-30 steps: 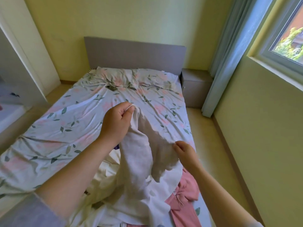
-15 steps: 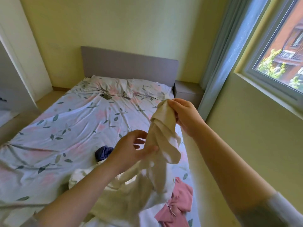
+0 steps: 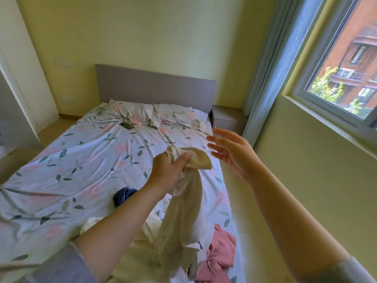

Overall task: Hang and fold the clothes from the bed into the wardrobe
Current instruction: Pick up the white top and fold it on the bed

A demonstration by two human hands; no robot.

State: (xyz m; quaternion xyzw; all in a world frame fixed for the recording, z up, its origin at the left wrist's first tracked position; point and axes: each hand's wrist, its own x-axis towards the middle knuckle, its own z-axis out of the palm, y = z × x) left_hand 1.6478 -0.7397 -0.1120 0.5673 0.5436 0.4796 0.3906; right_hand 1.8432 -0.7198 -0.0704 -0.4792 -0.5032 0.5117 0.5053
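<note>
One cream fabric garment (image 3: 183,211) is hanging down from the gripping left hand (image 3: 169,171); the right hand (image 3: 232,154), fingers spread, is hovering just beside its bunched top, seemingly apart.

1. The cream garment (image 3: 189,201) is thin, soft, matt cloth, limp and bunched.
2. The pink garment (image 3: 222,252) and the dark blue garment (image 3: 122,196) are matt, crumpled cloth.
3. The bed sheet (image 3: 81,170) is smooth printed cloth, creased, with a faint sheen.
4. The headboard (image 3: 155,86) looks like matt grey cloth.
5. The curtain (image 3: 273,68) is thin cloth in fine folds.
6. The window frame (image 3: 330,109) is smooth and slightly glossy; the wall (image 3: 142,33) is matt paint.
</note>
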